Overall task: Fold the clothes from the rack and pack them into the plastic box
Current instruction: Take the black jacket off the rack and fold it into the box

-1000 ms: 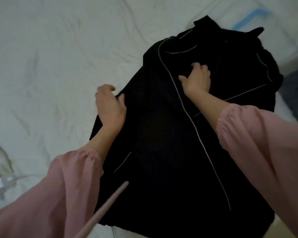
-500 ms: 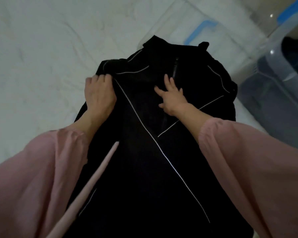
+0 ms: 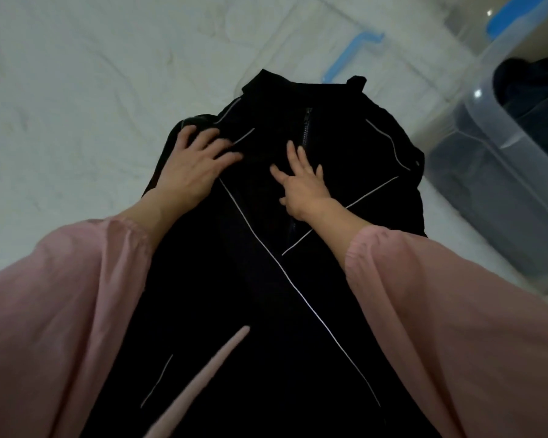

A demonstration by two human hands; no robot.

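Note:
A black zip jacket point(image 3: 266, 295) with thin white piping lies flat on a white sheet, its collar pointing away from me and both sleeves folded across the front. My left hand point(image 3: 192, 165) lies flat with spread fingers on the jacket's left shoulder. Beside the zip, my right hand point(image 3: 302, 184) presses flat on the chest with its fingers straight. The clear plastic box point(image 3: 500, 172) stands at the right and holds dark folded clothes.
The white sheet point(image 3: 76, 105) spreads out to the left and behind the jacket. The box's clear lid with a blue clip point(image 3: 345, 55) lies past the collar. A pink cord point(image 3: 200, 384) hangs from my clothing over the jacket's lower part.
My left hand has slid from the jacket's left edge up onto the shoulder and spread its fingers. My right hand stays on the chest. The view has shifted, bringing the box into sight.

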